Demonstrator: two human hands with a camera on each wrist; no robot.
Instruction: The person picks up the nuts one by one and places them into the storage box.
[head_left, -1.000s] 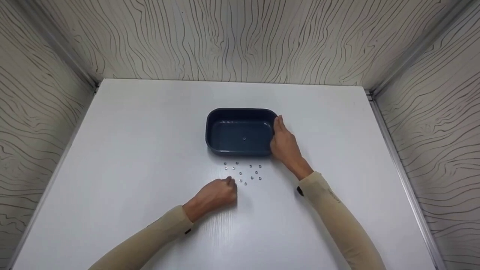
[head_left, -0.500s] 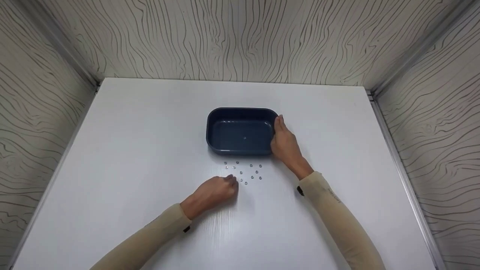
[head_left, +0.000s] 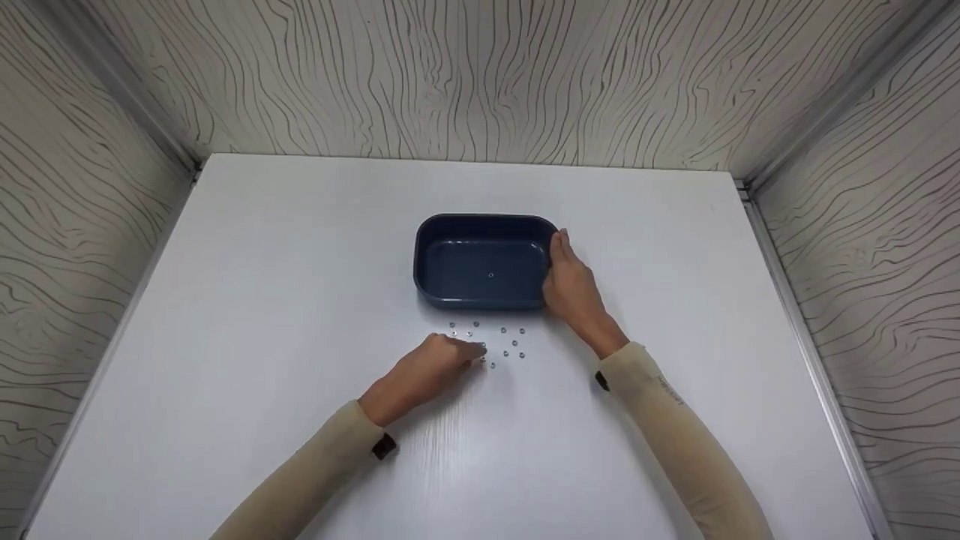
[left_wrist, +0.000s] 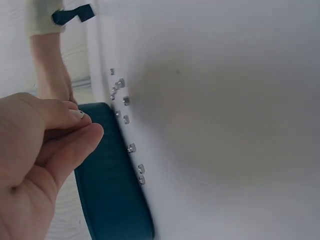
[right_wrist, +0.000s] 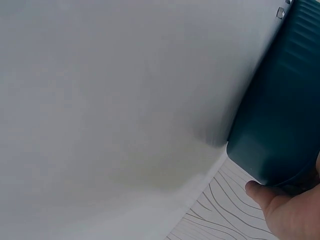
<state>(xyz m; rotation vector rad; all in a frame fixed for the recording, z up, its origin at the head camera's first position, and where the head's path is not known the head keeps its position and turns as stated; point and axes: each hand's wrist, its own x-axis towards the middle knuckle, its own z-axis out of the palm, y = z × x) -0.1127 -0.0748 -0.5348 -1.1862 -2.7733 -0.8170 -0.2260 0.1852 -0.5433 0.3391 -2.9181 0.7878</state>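
Observation:
In the head view a dark blue plastic tray (head_left: 480, 304) stands on the white table, with one small metal nut (head_left: 490, 275) on its floor. My right hand (head_left: 574, 289) grips the tray's right end; the right wrist view shows the thumb (right_wrist: 256, 191) against its corner. Several nuts (head_left: 514, 343) lie scattered just in front of the tray. My left hand (head_left: 427, 371) is over the left part of this scatter. In the left wrist view its thumb and fingers (left_wrist: 87, 140) pinch together, with a tiny shiny bit at the tips that looks like a nut, mostly hidden.
The white tabletop (head_left: 300, 300) spreads around the tray on all sides. Wood-patterned panels (head_left: 465, 82) rise behind it and at both sides, with metal rails (head_left: 810, 390) along the edges.
My left hand has moved slightly, its fingertips shifting to the right and pointing over the nuts instead of curling at the table. The right hand and the tray stay in place.

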